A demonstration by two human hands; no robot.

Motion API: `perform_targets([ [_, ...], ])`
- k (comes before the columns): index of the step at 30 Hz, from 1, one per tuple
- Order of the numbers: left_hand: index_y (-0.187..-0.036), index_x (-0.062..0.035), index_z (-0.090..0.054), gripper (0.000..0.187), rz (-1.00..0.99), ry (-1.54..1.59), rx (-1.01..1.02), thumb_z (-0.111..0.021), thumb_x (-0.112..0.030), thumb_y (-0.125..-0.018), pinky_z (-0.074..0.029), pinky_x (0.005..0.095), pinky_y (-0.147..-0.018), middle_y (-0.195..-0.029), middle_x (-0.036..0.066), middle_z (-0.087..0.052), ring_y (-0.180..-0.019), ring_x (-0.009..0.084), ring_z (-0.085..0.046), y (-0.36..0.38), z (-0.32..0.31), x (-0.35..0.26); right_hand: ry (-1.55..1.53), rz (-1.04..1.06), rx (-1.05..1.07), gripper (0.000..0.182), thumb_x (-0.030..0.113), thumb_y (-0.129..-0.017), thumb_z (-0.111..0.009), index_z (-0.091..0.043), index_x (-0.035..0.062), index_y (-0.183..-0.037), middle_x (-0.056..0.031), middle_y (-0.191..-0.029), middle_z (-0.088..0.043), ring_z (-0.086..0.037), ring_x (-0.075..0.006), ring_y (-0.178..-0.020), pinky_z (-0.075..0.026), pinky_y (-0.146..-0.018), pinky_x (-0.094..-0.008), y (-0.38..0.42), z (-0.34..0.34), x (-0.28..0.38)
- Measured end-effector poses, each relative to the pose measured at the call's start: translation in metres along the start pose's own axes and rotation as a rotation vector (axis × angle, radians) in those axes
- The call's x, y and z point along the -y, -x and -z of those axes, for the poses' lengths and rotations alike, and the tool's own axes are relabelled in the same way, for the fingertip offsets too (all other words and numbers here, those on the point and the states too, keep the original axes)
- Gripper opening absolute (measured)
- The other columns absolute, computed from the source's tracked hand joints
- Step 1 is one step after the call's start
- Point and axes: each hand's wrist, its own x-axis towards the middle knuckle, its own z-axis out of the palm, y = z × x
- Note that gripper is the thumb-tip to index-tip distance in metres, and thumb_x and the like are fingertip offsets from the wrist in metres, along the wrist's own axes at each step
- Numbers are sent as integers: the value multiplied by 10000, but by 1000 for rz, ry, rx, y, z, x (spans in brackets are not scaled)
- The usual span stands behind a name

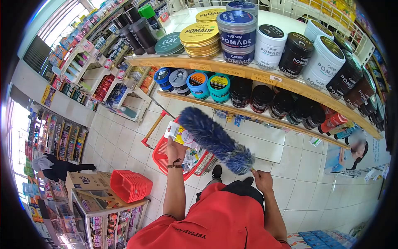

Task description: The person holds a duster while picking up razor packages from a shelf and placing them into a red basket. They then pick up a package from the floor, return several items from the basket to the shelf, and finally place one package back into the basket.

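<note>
My right hand (263,181) is closed round the handle of a fluffy blue duster (213,137), whose head slants up and left in front of the shelves. In my left hand (175,151) is a small white, yellow and pink package (182,135); what is inside it I cannot make out. That hand is over a red shopping basket (161,154) with several packaged goods in it. Ahead, the upper shelf bears yellow pomade tins (200,36), blue pomade jars (237,35) and white pomade jars (270,45). Wax and shampoo jars (218,87) line the lower shelf.
A wooden shelf edge with price labels (232,71) curves across in front. Stacked red baskets (130,185) and a cardboard box (88,181) stand on a display at lower left. Another person (54,167) is at far left. A poster (352,153) hangs at right above tiled floor.
</note>
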Motion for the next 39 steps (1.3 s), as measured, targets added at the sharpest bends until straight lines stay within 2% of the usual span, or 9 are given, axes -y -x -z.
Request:
perform_targets([
  [8, -1481, -26, -421, 521, -42, 474, -95, -241, -347, -1112, -304, 537, -1201, -1495, 177, -499, -1377, 374, -463, -44, 46, 20, -114, 57, 151, 501, 525, -948, -570, -731, 81, -781, -195, -692, -665, -661, -402, -670, -514, -638, -484, 23, 2, -38],
  [13, -1557, -86, -306, 550, -92, 515, -88, -212, -382, -1103, -188, 720, -1163, -1621, 167, -312, -1489, 390, -296, -38, 0, -1, 124, -129, -28, 523, 511, -943, -594, -677, 52, -707, -199, -632, -617, -612, -412, -607, -469, -577, -482, 76, -12, -114],
  [21, -1426, -18, -472, 534, 112, 24, -124, -306, -397, -1089, -328, 510, -1173, -1469, 160, -518, -1385, 330, -456, -42, -13, 68, -57, -156, -59, 573, 557, -960, -548, -674, 50, -724, -217, -650, -618, -623, -434, -649, -467, -592, -500, 59, -18, -98],
  [24, -1389, -23, -519, 475, -20, -762, 25, -358, -332, -1067, -396, 483, -1125, -1373, 169, -598, -1301, 323, -538, -56, 31, 127, -148, -51, -22, 548, 542, -965, -548, -700, 55, -764, -217, -659, -621, -627, -436, -659, -472, -599, -490, 42, -8, -74],
  [26, -1308, -41, -579, 405, 369, 12, 68, -400, -277, -1032, -478, 451, -1036, -1246, 172, -670, -1146, 319, -634, -28, -14, 140, -186, -54, -39, 534, 503, -963, -564, -666, 32, -732, -221, -624, -576, -580, -425, -603, -445, -573, -481, 44, -7, -66],
  [29, -1267, -70, -600, 363, 317, 58, 20, -409, -265, -1029, -487, 450, -1021, -1228, 158, -677, -1137, 316, -636, -14, -67, 137, -210, -106, -106, 536, 473, -960, -575, -638, 8, -701, -226, -598, -546, -547, -415, -555, -426, -555, -474, 56, -16, -80],
  [31, -1451, -99, -475, 462, 455, -105, -171, -329, -351, -1092, -339, 539, -1165, -1466, 161, -525, -1378, 357, -461, -9, -75, 132, -181, -193, -183, 556, 488, -966, -560, -651, 7, -701, -233, -619, -582, -586, -420, -583, -444, -579, -486, 67, -31, -99],
  [34, -1459, -92, -453, 510, 421, 202, 49, -306, -417, -1095, -328, 555, -1174, -1491, 158, -501, -1410, 367, -433, -10, -66, 125, -163, -350, -233, 576, 499, -971, -551, -658, -2, -708, -244, -629, -597, -602, -436, -604, -445, -591, -498, 80, -45, -120],
  [39, -1462, -92, -424, 532, 448, 191, 51, -272, -447, -1096, -320, 685, -1107, -1497, 160, -494, -1381, 412, -456, -16, -72, 133, -331, -389, -283, 622, 482, -993, -531, -570, -39, -655, -159, -527, -486, -505, -230, -502, -410, -545, -435, 97, -52, -149],
])
